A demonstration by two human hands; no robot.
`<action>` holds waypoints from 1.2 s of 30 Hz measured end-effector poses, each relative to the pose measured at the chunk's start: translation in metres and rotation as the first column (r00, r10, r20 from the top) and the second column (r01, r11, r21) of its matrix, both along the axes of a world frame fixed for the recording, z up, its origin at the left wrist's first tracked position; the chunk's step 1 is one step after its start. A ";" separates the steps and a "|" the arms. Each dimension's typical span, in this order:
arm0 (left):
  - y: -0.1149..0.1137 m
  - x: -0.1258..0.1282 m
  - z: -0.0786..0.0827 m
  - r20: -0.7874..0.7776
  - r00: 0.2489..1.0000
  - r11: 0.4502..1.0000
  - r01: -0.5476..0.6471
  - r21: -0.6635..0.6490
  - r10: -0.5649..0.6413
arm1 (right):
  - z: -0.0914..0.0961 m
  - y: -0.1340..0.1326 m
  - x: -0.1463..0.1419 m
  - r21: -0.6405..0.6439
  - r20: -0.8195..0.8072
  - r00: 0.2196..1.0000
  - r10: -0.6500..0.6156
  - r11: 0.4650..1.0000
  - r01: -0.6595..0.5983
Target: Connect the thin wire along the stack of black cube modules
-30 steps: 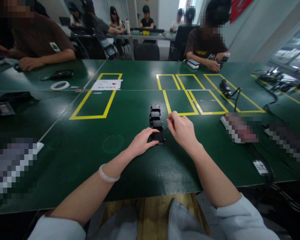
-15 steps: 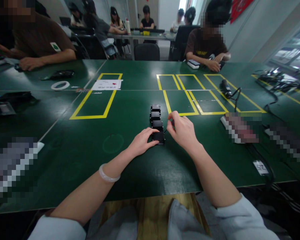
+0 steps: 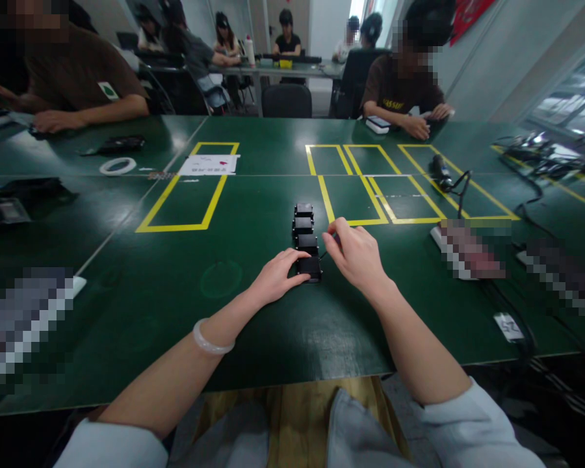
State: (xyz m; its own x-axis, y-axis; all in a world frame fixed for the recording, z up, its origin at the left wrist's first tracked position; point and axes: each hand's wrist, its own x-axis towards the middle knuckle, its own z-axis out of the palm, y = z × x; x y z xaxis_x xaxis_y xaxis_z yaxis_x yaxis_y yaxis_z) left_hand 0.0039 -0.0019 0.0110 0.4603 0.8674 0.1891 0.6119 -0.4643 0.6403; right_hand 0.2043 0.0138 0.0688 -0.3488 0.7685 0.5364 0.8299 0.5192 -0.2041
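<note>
Several small black blocks with bright screw-like points at their corners form a row on the green table [image 3: 268,331]. My left hand [image 3: 277,276] steadies the nearest black block [image 3: 310,268], thumb at its near side and fingers at its far side. Just right of that block, my right hand [image 3: 355,250] is closed around a small screwdriver [image 3: 323,255]. Only its thin dark shaft shows, pointing at the block's right side; the handle is mostly hidden by my fingers. Farther along the row are a second block [image 3: 307,243], a third [image 3: 303,225] and the farthest [image 3: 303,210].
Yellow tape outlines [image 3: 180,228] mark the table. A white tape roll [image 3: 117,166] and a paper sheet [image 3: 209,165] lie left. To the right are a black cylindrical device [image 3: 439,172], a blurred-out device [image 3: 468,250] and cables [image 3: 526,195]. Other people sit across the table.
My right hand has turned slightly, its fingertips shifting a little at the screwdriver. The left hand and blocks stay in place. The person across on the right has moved a hand.
</note>
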 end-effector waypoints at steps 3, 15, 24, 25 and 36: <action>0.000 0.000 0.001 -0.003 1.000 1.000 0.000 -0.002 0.000 | -0.002 0.001 0.000 0.014 0.000 1.000 -0.010 1.000 0.010; 0.000 0.000 0.001 -0.004 1.000 1.000 -0.003 -0.004 0.003 | 0.000 0.000 0.000 -0.001 0.022 0.999 -0.033 0.999 0.033; 0.000 0.000 -0.002 0.003 1.000 1.000 0.001 0.005 -0.001 | -0.002 0.000 0.001 -0.011 0.018 1.000 -0.014 1.000 0.014; 0.000 0.000 -0.002 0.001 1.000 1.000 0.001 0.004 -0.001 | -0.002 0.000 0.001 -0.012 0.011 1.000 -0.011 1.000 0.011; -0.001 0.000 0.002 0.004 1.000 1.000 -0.003 -0.004 0.003 | -0.001 0.000 0.001 -0.019 0.006 1.000 -0.009 1.000 0.009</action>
State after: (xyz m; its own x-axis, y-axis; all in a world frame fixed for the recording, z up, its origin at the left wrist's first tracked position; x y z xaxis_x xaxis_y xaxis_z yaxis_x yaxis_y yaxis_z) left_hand 0.0040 -0.0027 0.0130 0.4569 0.8695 0.1873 0.6106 -0.4598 0.6449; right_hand 0.2050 0.0138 0.0683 -0.3453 0.7814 0.5198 0.8357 0.5081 -0.2086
